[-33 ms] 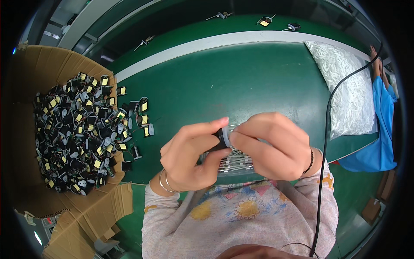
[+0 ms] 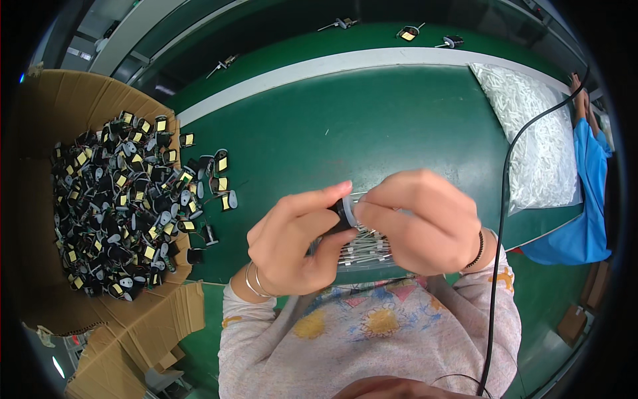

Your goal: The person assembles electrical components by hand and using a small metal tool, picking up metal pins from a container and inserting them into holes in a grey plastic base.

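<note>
My left hand (image 2: 296, 243) is closed round a small black part with a grey round end piece (image 2: 346, 211), thumb below and forefinger above. My right hand (image 2: 422, 223) pinches at the grey face of that part, thumb and fingertips pressed together. Whatever sits between those right fingertips is too small and hidden to make out. Below both hands lies a shallow clear tray (image 2: 369, 267), mostly covered by my fingers. It holds several thin metal pins (image 2: 365, 249) with white pieces on them.
At the left a cardboard box (image 2: 100, 90) is heaped with black-and-grey parts (image 2: 123, 206); several more (image 2: 222, 183) lie beside it. A clear bag of white pieces (image 2: 531, 139) is at the right, crossed by a black cable (image 2: 506, 173). Beyond it is a person's blue garment (image 2: 575, 219).
My right hand has turned slightly and its curled fingers have shifted a little, with some blur. The left hand and the black part stay in place.
</note>
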A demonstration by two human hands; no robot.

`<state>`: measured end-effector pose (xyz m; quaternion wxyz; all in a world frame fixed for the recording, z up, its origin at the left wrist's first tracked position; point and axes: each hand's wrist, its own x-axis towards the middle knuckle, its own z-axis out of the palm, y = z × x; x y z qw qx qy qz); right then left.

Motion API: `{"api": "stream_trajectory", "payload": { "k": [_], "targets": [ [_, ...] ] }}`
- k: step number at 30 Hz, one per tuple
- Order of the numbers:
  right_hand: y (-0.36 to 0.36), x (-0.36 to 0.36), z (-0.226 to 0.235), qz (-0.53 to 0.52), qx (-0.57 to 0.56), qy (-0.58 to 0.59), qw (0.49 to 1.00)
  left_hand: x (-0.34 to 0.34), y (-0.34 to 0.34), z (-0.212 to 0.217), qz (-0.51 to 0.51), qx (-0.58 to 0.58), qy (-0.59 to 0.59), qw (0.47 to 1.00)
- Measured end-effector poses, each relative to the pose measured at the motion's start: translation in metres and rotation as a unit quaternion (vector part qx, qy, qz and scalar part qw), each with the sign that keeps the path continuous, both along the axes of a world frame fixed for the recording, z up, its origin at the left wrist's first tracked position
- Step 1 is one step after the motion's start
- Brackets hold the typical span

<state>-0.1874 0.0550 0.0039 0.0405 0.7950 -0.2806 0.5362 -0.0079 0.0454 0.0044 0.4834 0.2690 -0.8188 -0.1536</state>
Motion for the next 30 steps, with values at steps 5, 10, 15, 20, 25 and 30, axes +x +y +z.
{"api": "stream_trajectory", "payload": {
  "k": [5, 10, 15, 20, 25, 30],
  "targets": [
    [0.000, 0.004, 0.000, 0.026, 0.076, -0.055, 0.995, 0.001, 0.005, 0.002, 0.040, -0.015, -0.029, 0.999],
    [-0.024, 0.006, -0.008, 0.029, 0.114, -0.053, 0.992, 0.003, -0.027, -0.012, -0.056, 0.189, 0.113, 0.974],
    [-0.042, -0.003, -0.006, 0.033, 0.137, -0.063, 0.988, 0.002, -0.039, -0.016, -0.083, 0.325, 0.194, 0.922],
    [-0.049, -0.019, -0.016, -0.002, 0.171, -0.049, 0.984, -0.008, -0.068, -0.028, -0.071, 0.326, 0.217, 0.917],
    [-0.037, -0.037, -0.043, -0.061, 0.347, 0.141, 0.925, -0.001, -0.196, -0.072, 0.227, 0.063, -0.047, 0.971],
    [-0.022, -0.032, -0.065, -0.030, 0.428, 0.193, 0.882, -0.004, -0.267, -0.126, 0.417, -0.160, -0.402, 0.799]
  ]
}}
